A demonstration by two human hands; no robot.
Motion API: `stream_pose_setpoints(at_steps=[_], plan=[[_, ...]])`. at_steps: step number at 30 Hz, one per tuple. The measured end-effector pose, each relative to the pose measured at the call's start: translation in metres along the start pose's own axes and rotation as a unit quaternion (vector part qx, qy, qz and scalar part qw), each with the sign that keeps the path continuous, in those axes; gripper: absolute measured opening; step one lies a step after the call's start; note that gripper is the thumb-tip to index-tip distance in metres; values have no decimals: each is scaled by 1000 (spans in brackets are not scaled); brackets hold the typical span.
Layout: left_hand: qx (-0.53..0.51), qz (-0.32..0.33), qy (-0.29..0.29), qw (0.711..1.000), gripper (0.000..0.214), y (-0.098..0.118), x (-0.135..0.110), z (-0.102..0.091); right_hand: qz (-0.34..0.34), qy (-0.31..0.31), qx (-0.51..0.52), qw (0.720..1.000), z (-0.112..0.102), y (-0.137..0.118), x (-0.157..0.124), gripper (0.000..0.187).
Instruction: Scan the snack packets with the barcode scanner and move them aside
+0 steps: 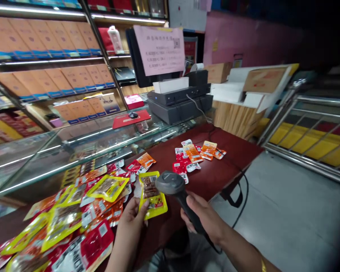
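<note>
Left hand (134, 215) has its thumb pinched over the near-left edge of a yellow snack packet (158, 202) above the dark red surface (211, 179), long axis near-to-far. Right hand (203, 216) wraps a barcode scanner (171, 184), head just right of the packet, seemingly aimed left, handle slanting near-right.

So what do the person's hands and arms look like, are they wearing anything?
The left hand and right hand have no gloves, and no sleeves show on the left forearm or right forearm. A narrow, shiny gold-yellow strip shows on the right forearm by the picture's bottom edge; it's too blurry to tell what it is.
</note>
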State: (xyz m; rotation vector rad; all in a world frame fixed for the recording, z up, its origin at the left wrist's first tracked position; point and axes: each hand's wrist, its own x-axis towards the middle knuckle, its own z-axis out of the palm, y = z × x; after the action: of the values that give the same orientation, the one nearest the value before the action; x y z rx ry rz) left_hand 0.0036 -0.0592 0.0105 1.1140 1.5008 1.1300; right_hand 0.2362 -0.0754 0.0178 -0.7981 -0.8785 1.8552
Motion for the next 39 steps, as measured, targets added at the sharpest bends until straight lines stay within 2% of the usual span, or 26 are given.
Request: stream_pose_setpoints(at_steps=[2,5,8,10,12,15,19,22,25,28,32,36,39], plan=[[-3,-22,-39,999,53,5,22,23,-28,30,-3,999,-6,-2,3,59],[-24,-23,-68,997,55,21,56,68,-59,81,-4,995,-15,-8,7,56],[-114,-1,-89,989,52,40,81,112,-84,109,-1,991,-22,-17,8,53],[-161,-3,-131,978,50,49,91,132,-102,123,-7,987,-26,-23,6,51],[-159,-3,-160,974,48,50,95,138,-108,134,-12,985,-28,-26,3,50],[-95,37,-140,985,43,41,99,121,-96,127,-18,987,-29,-23,1,48],[86,109,-28,990,28,27,104,68,-56,90,-27,994,-23,-8,6,49],[289,142,47,945,28,29,103,26,-21,63,-31,997,-12,2,13,54],[422,162,87,888,35,37,103,3,5,44,-35,998,0,9,19,58],[498,191,101,840,45,42,114,3,20,37,-41,998,8,14,25,62],[574,192,59,794,69,38,146,22,25,37,-45,998,10,16,28,64],[602,137,-13,787,69,32,160,35,10,47,-63,997,6,12,28,64],[601,162,-46,781,57,30,145,35,1,63,-62,996,2,8,28,62]])
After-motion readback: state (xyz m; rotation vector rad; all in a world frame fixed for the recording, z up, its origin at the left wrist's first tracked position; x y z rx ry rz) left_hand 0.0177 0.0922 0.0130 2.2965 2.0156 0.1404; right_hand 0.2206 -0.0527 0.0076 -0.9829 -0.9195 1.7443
